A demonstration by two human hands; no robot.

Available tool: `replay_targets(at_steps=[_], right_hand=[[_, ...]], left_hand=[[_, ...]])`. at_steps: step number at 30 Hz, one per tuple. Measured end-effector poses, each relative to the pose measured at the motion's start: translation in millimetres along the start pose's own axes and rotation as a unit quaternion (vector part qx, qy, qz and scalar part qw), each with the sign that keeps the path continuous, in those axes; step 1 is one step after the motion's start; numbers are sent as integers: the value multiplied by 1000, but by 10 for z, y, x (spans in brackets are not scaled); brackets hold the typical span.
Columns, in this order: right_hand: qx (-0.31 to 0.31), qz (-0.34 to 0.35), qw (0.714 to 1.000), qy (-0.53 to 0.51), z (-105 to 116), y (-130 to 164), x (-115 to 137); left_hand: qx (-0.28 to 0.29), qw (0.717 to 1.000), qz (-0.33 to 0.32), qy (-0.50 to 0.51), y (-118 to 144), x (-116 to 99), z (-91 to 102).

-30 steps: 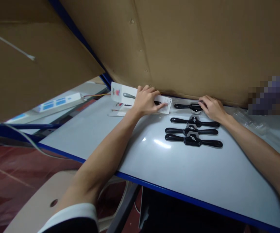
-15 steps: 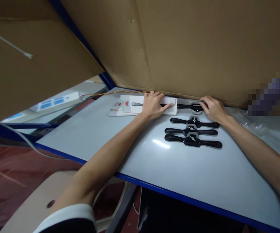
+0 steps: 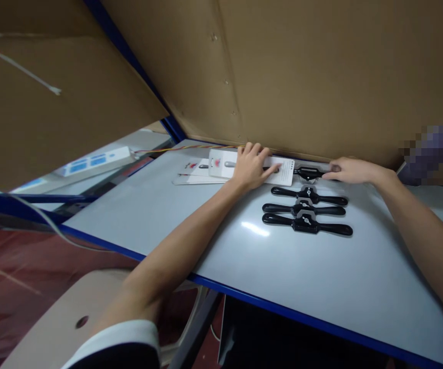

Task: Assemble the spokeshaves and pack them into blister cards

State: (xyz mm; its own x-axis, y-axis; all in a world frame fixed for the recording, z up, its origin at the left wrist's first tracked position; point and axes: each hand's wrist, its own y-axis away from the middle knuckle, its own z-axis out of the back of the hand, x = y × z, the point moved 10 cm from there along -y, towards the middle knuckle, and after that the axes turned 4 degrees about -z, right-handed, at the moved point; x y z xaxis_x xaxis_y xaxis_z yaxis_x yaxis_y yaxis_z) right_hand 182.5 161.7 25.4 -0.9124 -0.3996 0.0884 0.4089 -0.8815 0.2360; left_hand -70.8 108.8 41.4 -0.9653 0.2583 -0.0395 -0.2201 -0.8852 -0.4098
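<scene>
At upper centre of the frame, the left hand (image 3: 252, 167) lies flat, fingers together, on a white packaging card (image 3: 282, 172) on the grey table (image 3: 213, 236). The right hand (image 3: 350, 170) pinches the handle of a black spokeshave (image 3: 309, 172) touching the card's right end. Three more spokeshaves (image 3: 306, 209) lie just below.

Glossy black tools (image 3: 306, 209) lie on a smooth, shiny table (image 3: 282, 266) beneath matt brown cardboard (image 3: 301, 77).
</scene>
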Motion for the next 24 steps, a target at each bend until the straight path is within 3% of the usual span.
replay_targets(at_steps=[3,6,9,13,18,24], right_hand=[[36,32,997,-57,-57,-24,-55],[52,7,992,-111,-116,-52,-164],[73,-44,981,-175,-186,-52,-276],[78,-64,959,-264,-197,-25,-313],[57,-68,952,-292,-121,46,-287],[19,-78,947,-312,-43,78,-228]], left_hand=[[-32,994,100,-27,49,392,118],[-7,981,192,-41,142,761,115],[25,973,229,-16,195,981,39],[3,968,248,39,208,1166,1],[-4,965,246,89,186,1152,-38],[-21,976,195,91,144,751,-18]])
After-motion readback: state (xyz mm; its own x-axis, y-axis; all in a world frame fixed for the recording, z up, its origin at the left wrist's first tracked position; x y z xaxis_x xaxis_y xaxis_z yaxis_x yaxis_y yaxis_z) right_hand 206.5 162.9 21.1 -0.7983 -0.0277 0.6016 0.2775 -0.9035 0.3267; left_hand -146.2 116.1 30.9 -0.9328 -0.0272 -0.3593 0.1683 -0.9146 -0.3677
